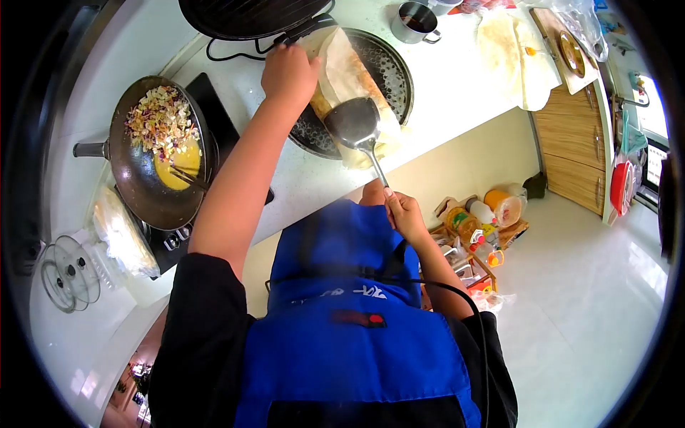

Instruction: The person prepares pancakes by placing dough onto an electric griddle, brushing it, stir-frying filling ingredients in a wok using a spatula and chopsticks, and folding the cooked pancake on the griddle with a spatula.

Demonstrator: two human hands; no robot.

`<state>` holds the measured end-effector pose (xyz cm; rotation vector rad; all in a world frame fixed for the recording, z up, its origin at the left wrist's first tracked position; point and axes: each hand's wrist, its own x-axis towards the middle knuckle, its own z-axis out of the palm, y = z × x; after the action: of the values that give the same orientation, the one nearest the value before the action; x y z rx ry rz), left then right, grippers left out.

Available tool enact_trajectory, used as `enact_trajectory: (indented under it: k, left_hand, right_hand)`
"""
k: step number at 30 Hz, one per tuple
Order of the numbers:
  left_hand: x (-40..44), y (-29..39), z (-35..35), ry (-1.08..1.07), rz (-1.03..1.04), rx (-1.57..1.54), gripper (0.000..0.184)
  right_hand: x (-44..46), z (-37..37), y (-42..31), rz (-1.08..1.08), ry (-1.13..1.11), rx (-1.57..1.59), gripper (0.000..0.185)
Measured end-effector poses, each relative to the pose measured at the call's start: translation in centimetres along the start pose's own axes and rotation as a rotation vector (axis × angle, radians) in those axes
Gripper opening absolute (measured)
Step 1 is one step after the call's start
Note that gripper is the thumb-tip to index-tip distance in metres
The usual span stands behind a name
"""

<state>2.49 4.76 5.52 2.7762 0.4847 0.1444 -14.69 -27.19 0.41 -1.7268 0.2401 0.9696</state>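
Note:
My right hand (405, 214) is closed around the handle of a metal spatula (354, 121). The spatula's broad blade presses on a folded flatbread (346, 68), pale with browned edges. Under the flatbread is a round, dark electric griddle (389, 64) with a patterned surface. My left hand (289, 73) is at the flatbread's far left edge, fingers curled and thumb against it, close to the hinge of the raised griddle lid (253, 14). Its fingertips are partly hidden.
To the left, a wok (128, 171) holds chopped vegetables (163, 123), yellow egg (178, 160) and chopsticks (189, 178). A metal mug (414, 25) stands behind the griddle. More flatbreads (506, 57) lie at right, beside a cutting board (564, 50). Bottles (464, 222) crowd a low floor rack.

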Motion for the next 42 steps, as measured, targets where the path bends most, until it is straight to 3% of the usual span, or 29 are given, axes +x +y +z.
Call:
enact_trajectory:
  k: [5, 8, 11, 14, 20, 26, 28, 30, 31, 33, 34, 37, 40, 42]
  left_hand:
    - [-0.3, 1.2, -0.9, -0.403, -0.257, -0.214, 0.052]
    - [-0.7, 1.3, 1.7, -0.165, -0.188, -0.148, 0.046]
    - [-0.5, 1.9, 1.3, -0.158, -0.166, -0.136, 0.039]
    - [-0.2, 2.1, 2.0, -0.219, -0.294, -0.353, 0.035]
    - [-1.3, 1.8, 3.8, 0.056, -0.166, -0.353, 0.041]
    - [-1.2, 1.6, 1.7, 0.024, -0.152, -0.245, 0.04]
    - [-0.5, 2.0, -1.8, 0.26, -0.042, -0.281, 0.028]
    - [1.0, 2.5, -7.5, 0.602, 0.211, -0.249, 0.014]
    - [2.7, 1.7, -10.2, 0.725, 0.296, -0.182, 0.017]
    - [5.7, 1.3, -15.5, 0.843, 0.236, 0.049, 0.022]
    - [5.4, 5.1, -18.3, 0.802, 0.3, -0.203, 0.021]
    - [13.4, 1.0, -21.3, 0.68, 0.455, 0.072, 0.031]
    - [20.4, -2.6, -21.0, 0.457, 0.481, 0.216, 0.043]
    - [22.3, -2.8, -20.9, 0.26, 0.376, 0.187, 0.044]
  right_hand:
    - [0.5, -0.1, 0.3, -0.006, -0.026, 0.008, 0.062]
    - [0.4, -0.6, -0.3, 0.005, -0.054, -0.013, 0.062]
    - [0.2, -0.8, -0.8, 0.031, -0.049, -0.003, 0.06]
    - [0.0, -1.0, -1.4, 0.031, -0.026, 0.014, 0.058]
    - [-0.9, -1.6, -2.1, -0.015, 0.062, -0.059, 0.056]
    - [1.8, 0.3, -2.2, -0.115, 0.155, -0.114, 0.059]
    - [2.4, 0.6, -2.0, -0.13, 0.159, -0.12, 0.059]
    - [2.7, 0.6, -1.2, -0.145, 0.163, -0.116, 0.06]
    - [2.8, 0.6, -0.9, -0.136, 0.157, -0.112, 0.06]
    - [3.2, 0.5, -0.7, -0.125, 0.143, -0.106, 0.06]
    - [3.3, 0.4, -0.6, -0.123, 0.134, -0.101, 0.06]
    - [3.6, 0.2, -0.1, -0.138, 0.111, -0.094, 0.061]
    - [4.5, 0.2, 1.4, -0.205, 0.112, -0.095, 0.061]
    - [4.8, 0.3, 2.0, -0.261, 0.127, -0.09, 0.061]
